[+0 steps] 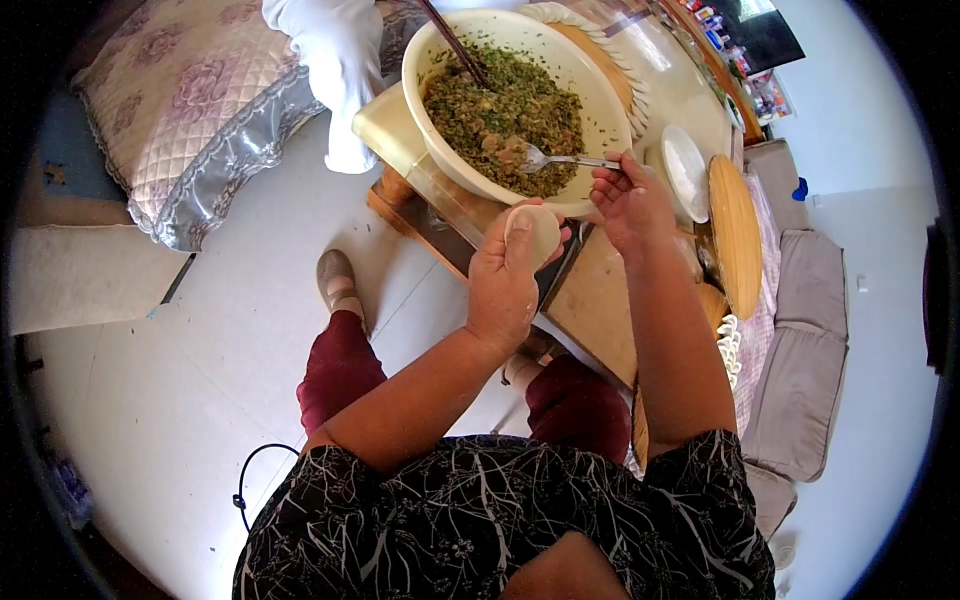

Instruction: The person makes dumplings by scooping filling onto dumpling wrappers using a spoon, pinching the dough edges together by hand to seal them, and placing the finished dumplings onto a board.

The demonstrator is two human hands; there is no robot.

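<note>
My left hand (508,270) holds a round, flat dough wrapper (534,236), its thumb on top, just in front of the bowl's near rim. My right hand (632,200) grips the handle of a metal fork (580,161), whose head touches the green and brown chopped filling (520,110). That filling lies in a large cream bowl (428,130). A pair of dark chopsticks (452,38) leans in it at the far left.
Right of the bowl are a white bowl of white powder (684,170) and round wooden boards (735,235). White dumplings (730,350) sit beyond my right forearm. Another person's white-clothed leg (345,75) is beside the table's left corner. A sofa (805,350) stands at right.
</note>
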